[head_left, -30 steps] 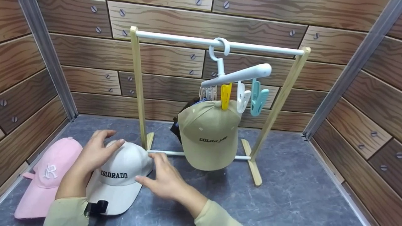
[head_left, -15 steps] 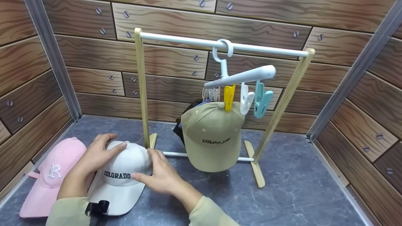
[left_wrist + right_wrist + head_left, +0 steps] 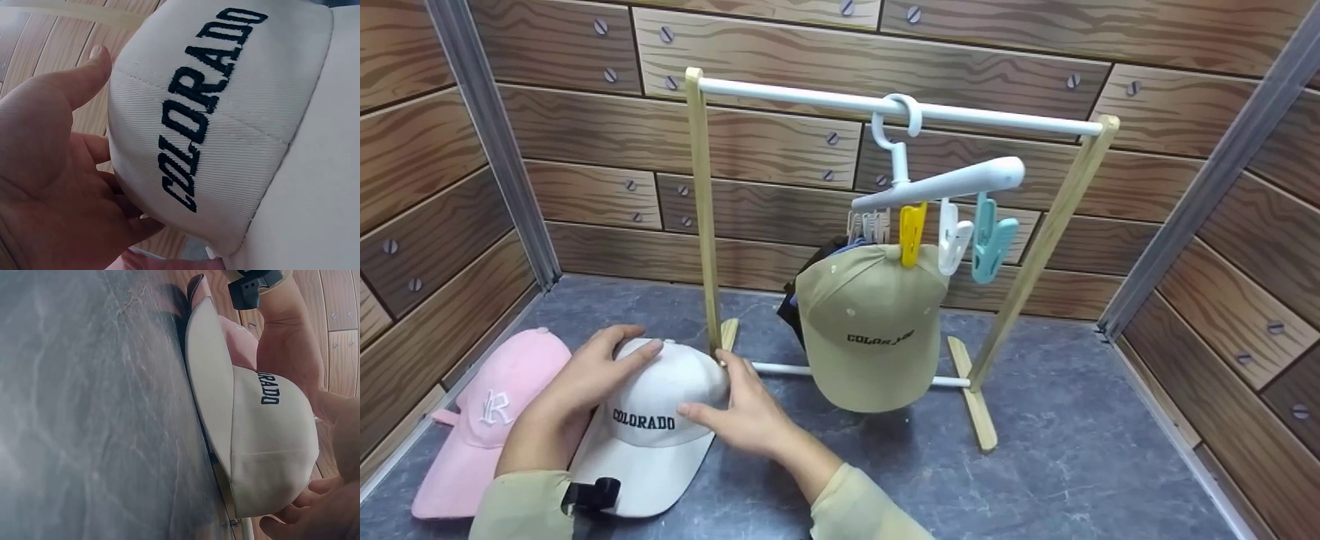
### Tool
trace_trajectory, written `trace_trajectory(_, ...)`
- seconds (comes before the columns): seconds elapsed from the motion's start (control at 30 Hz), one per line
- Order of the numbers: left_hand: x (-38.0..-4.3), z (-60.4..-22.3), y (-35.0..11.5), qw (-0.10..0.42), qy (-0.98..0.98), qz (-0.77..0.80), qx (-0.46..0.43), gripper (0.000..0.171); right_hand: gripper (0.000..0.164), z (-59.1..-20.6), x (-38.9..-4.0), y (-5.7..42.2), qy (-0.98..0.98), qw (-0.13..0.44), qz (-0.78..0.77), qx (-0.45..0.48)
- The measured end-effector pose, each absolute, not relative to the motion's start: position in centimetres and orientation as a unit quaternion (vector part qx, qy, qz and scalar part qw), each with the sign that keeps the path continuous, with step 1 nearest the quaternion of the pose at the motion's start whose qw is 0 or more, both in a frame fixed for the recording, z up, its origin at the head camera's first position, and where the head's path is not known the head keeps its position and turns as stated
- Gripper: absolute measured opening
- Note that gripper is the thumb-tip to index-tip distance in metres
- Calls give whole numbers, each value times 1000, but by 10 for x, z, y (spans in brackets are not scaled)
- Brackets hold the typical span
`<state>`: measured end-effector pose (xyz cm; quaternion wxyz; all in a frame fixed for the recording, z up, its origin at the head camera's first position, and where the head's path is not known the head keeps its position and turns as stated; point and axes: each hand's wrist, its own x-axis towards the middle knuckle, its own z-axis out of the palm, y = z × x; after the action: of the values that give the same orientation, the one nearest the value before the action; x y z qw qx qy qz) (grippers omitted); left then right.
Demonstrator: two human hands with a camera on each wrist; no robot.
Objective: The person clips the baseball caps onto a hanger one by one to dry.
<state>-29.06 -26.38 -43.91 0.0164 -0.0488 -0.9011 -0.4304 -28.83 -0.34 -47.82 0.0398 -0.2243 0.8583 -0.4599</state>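
A white baseball cap (image 3: 671,390) with dark COLORADO lettering sits on the grey tabletop, brim toward me. My left hand (image 3: 596,375) lies along the left of its crown, fingers spread. The left wrist view shows that hand's thumb (image 3: 90,81) extended beside the cap and the other fingers reaching behind it. At the right side is my right hand (image 3: 754,416), its thumb over the crown's front in the head view. In the right wrist view, its fingers (image 3: 306,498) are loosely bent at the crown's side. Neither hand is closed around the cap.
A pink cap (image 3: 514,382) lies to the left. Behind stands a wood-and-white rack (image 3: 802,96) with a light hanger (image 3: 960,182). A tan cap (image 3: 877,330) hangs from its yellow clip (image 3: 913,234), something black partly hidden behind. White (image 3: 954,238) and teal clips (image 3: 992,240) hang alongside.
My right hand has come in closer to the white cap's right side, while my left hand stays at the left. The whole head view has shifted slightly.
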Motion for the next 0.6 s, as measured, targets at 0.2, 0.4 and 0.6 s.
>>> trace_trajectory(0.2, -290, -440, -262, 16, -897, -438, -49, 83, 94, -479, -290, -2, 846, 47, -487, -213)
trace_trajectory(0.4, -288, -440, -261, 14, -895, -443, -52, 80, 88, -479, -293, 2, 828, 64, -518, -204)
trace_trajectory(0.6, -286, -440, -262, 8, -889, -453, -66, 78, 81, -482, -296, 5, 797, 80, -560, -210)
